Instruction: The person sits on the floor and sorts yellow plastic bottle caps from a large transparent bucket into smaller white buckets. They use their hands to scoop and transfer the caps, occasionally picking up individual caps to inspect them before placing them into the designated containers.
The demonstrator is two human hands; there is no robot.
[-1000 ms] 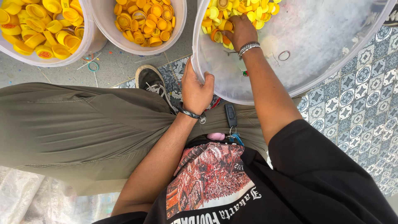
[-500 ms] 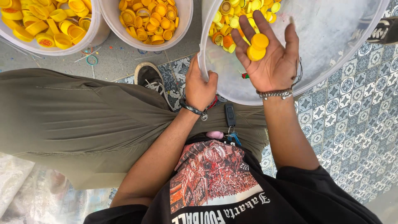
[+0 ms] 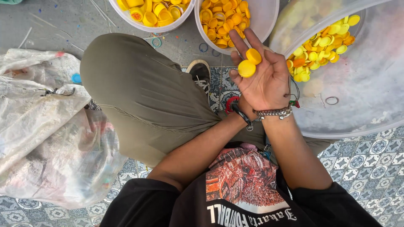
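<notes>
The right hand (image 3: 265,80) lay palm-up, fingers spread, carrying two yellow caps (image 3: 250,62) just below the middle tub (image 3: 265,21). The left hand (image 3: 235,110) sat hidden behind it; its fingers couldn't be told.

Left hand (image 3: 234,106) almost wholly hidden behind the raised right hand (image 3: 263,77); only its wrist with a dark band shows, so its grip cannot be told. Large clear tub (image 3: 362,113), right of the right hand, cut off by the top and right edges. Two white buckets of caps (image 3: 261,25), (image 3: 168,27), above the right hand, cut off by the top edge. Small rings on the tub floor too small to identify.
</notes>
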